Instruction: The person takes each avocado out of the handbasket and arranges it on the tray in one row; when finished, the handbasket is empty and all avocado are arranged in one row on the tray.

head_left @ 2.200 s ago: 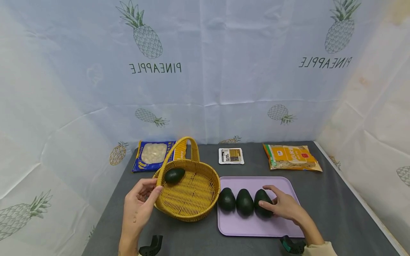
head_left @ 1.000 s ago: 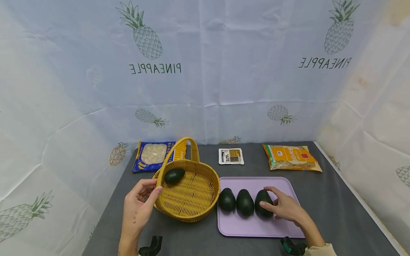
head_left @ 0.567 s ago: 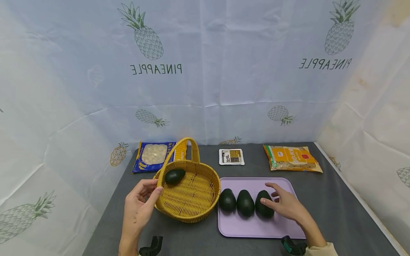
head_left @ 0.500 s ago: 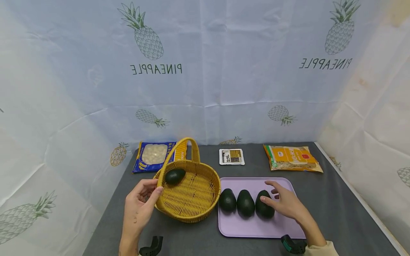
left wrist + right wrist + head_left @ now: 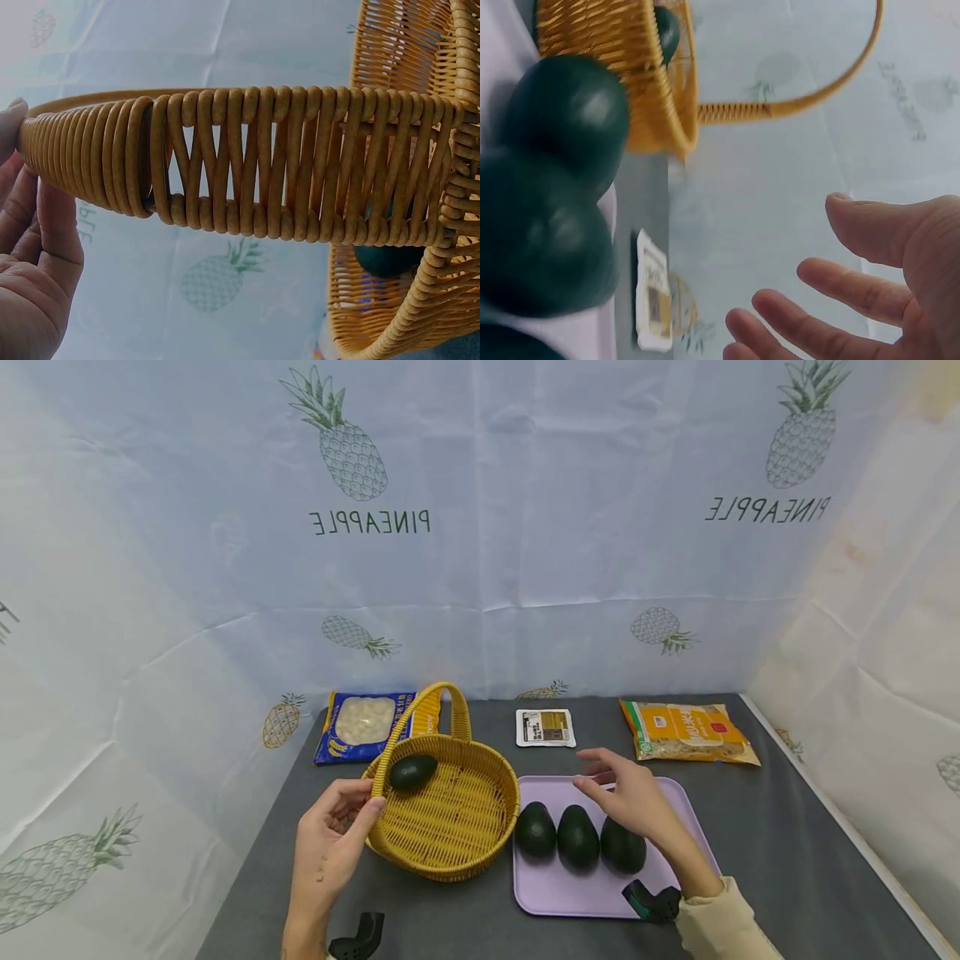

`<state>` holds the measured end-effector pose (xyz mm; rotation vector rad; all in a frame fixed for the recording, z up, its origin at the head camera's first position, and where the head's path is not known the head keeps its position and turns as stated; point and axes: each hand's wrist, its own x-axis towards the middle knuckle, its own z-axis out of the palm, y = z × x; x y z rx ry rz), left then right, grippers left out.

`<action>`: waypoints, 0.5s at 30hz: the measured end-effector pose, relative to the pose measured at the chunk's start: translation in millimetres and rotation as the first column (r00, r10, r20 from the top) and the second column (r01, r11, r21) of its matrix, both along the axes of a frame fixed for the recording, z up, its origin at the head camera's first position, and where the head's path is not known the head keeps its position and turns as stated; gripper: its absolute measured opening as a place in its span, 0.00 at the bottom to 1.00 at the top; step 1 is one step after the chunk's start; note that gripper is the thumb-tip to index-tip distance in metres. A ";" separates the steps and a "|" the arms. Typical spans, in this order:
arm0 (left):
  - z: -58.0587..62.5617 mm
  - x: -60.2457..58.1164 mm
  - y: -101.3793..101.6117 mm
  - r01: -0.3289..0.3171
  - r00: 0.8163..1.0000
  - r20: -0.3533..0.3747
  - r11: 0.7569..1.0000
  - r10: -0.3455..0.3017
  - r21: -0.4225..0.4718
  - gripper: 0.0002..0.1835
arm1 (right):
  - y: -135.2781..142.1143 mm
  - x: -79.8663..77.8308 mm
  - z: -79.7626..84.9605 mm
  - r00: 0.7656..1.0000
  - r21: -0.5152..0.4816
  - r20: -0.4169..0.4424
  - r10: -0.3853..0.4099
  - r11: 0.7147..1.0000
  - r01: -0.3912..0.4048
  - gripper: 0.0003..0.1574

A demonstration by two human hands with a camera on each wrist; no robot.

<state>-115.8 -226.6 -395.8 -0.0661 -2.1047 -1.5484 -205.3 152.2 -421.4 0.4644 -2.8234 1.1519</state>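
Note:
My left hand [image 5: 328, 839] pinches the handle [image 5: 225, 161] of a yellow wicker basket [image 5: 450, 814] between thumb and fingers. One dark green avocado [image 5: 412, 772] lies inside the basket at its left. To the right, three more avocados stand in a row on a lilac tray [image 5: 570, 893]: a left one [image 5: 536, 832], a middle one [image 5: 578, 840] and a right one [image 5: 623, 846]. My right hand [image 5: 626, 793] hovers above the tray's far part, fingers spread and holding nothing; the right wrist view shows the same hand [image 5: 855, 292] apart from the avocados.
Behind the basket lies a blue and yellow food bag [image 5: 360, 727]. A small white packet [image 5: 545, 727] sits behind the tray, and an orange bag [image 5: 690, 732] lies at the back right. Pineapple-print cloth [image 5: 495, 527] walls the dark table [image 5: 450, 922].
The right hand has come off the right avocado and moved up and leftward over the tray. That avocado stays on the tray. The left hand keeps its hold on the basket handle.

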 end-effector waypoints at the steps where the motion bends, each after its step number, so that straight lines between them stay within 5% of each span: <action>1: -0.2 0.1 0.0 0.000 1.000 0.001 1.000 0.000 0.001 0.09 | -4.5 -2.1 1.8 1.000 -0.007 0.004 0.007 1.000 -0.007 0.27; 15: -1.4 0.3 0.2 -0.005 1.000 0.009 1.000 0.005 -0.009 0.11 | -75.6 -23.9 4.6 0.978 -0.153 0.098 0.185 0.974 -0.169 0.21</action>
